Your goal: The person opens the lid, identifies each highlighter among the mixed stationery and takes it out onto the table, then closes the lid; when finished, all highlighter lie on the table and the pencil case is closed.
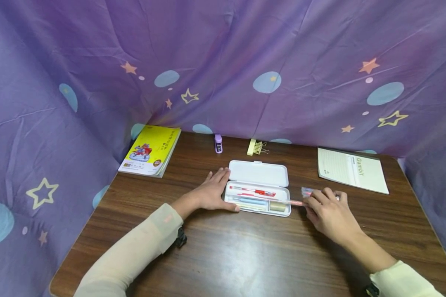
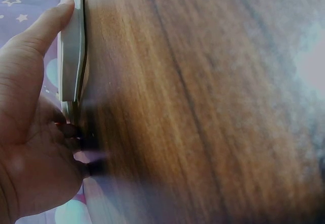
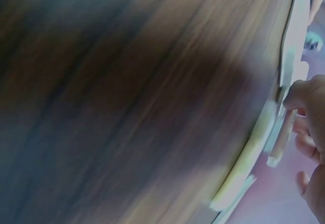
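Note:
A white pencil case (image 1: 259, 209) lies with its lid (image 1: 258, 173) folded back. Inside are a red pen (image 1: 252, 190), other slim items and a tan block (image 1: 278, 206). My left hand (image 1: 212, 192) rests against the case's left end, thumb along its front side (image 2: 71, 66), fingers by the lid. A peach-coloured pen (image 1: 296, 203) is pinched by my right hand (image 1: 328, 216), its far part stretching over the case. A clear bluish object (image 1: 307, 192) shows beside the right fingers. Beneath that hand, the right wrist view shows a blurred yellow rod (image 3: 244, 163) on the table.
Along the back stand a purple stapler (image 1: 218, 144) and a pale yellow binder clip (image 1: 257, 147). Yellow books (image 1: 150, 150) lie at the back left, a cream notebook (image 1: 352, 170) at the back right. A purple curtain (image 1: 223, 62) hangs behind the wooden table (image 1: 223, 255).

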`<state>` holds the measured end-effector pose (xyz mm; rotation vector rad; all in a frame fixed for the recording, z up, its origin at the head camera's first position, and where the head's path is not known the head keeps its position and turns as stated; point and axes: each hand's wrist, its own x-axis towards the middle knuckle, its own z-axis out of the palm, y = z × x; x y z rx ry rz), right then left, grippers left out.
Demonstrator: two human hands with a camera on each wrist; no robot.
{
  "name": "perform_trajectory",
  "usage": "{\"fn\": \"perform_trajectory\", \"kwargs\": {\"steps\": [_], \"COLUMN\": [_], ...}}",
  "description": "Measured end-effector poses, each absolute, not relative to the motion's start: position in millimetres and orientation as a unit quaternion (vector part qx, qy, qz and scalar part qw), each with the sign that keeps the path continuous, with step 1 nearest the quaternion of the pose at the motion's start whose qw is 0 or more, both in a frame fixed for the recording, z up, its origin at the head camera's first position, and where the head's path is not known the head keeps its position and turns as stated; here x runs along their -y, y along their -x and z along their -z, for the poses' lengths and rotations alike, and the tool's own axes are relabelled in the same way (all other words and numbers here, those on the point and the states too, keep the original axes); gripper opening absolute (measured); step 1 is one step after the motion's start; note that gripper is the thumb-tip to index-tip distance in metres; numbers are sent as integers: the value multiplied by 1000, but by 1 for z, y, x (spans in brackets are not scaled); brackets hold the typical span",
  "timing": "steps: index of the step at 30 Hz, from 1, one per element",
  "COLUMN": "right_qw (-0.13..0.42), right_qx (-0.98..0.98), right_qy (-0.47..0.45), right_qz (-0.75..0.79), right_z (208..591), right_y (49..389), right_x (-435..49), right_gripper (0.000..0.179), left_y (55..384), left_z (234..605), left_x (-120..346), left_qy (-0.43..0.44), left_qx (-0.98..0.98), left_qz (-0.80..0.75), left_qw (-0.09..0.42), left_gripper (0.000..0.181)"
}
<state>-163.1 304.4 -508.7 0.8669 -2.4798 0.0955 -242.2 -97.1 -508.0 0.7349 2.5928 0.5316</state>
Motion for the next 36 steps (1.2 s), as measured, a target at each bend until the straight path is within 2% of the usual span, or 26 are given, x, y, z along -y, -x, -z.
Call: {"fn": "perform_trajectory", "kwargs": {"steps": [5,8,10,14,21,36], "right_qw": [263,271,272,263,258,249], "right_qx": [910,906,906,910,911,912], "right_qy": [-319,-323,-323,-319,-321,-326], "right_qz": [-29,-29,-29,-30,-19,-6], "right_z": [514,518,520,521,520,519], "right_y": [161,160,159,156,155,155], "right_x": [-319,-325,-328,-334,-340,-344], "right_gripper": [15,29,32,21,18,25], "left_y": [242,242,241,241,241,241], "left_z": [509,509,509,507,507,509], "left_x": [97,97,97,97,97,97], "left_qy": [-262,-261,-262,-262,-261,-261], "left_qx": [-927,-927,-927,-927,-927,-927], "left_qz": [-187,-186,-187,-189,-189,-194], "left_qw": [194,194,193,192,194,188], "left_gripper": [140,140,139,139,138,140]}}
